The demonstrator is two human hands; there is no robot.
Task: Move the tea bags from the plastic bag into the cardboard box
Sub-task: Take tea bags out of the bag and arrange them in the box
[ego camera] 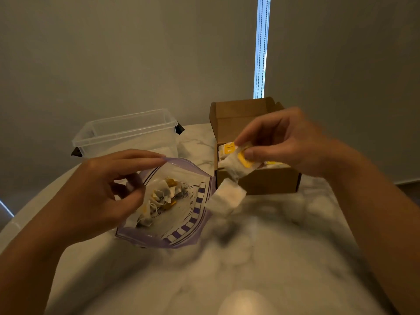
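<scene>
Right hand (281, 142): a small bunch of tea bags (236, 165) is pinched between the thumb and forefinger, with the other fingers loosely curled behind. The thumb tip is pressed on a yellow paper tag; a 2nd yellow tag shows under the forefinger. The bunch is of white, creased filter paper. It is held in the air at the front left corner of the box (268, 180), level with its rim. 1 hanging tea bag (227, 197), a pale square blurred by motion, is seen below the bunch, in front of the box wall and just beside the bag's right edge.

Left hand (109, 189): the mouth of the bag (193, 223) is gripped and held open. The forefinger is laid along the upper purple lip, and the thumb and remaining fingers are curled at the left side of the opening.

Bag: clear plastic with a purple zip strip and a purple striped print, lying on the table (250, 258). A loose heap (161, 196) of white tea bags, strings and yellow tags is seen inside, just right of the left thumb.

Box: brown cardboard, lid flap raised at the back. White paper and a trace of yellow are visible inside, mostly hidden by the right hand.

Tub (127, 130): clear plastic, dark side clips, behind the bag and left of the box. Its contents cannot be made out.

Table: pale marbled top.
</scene>
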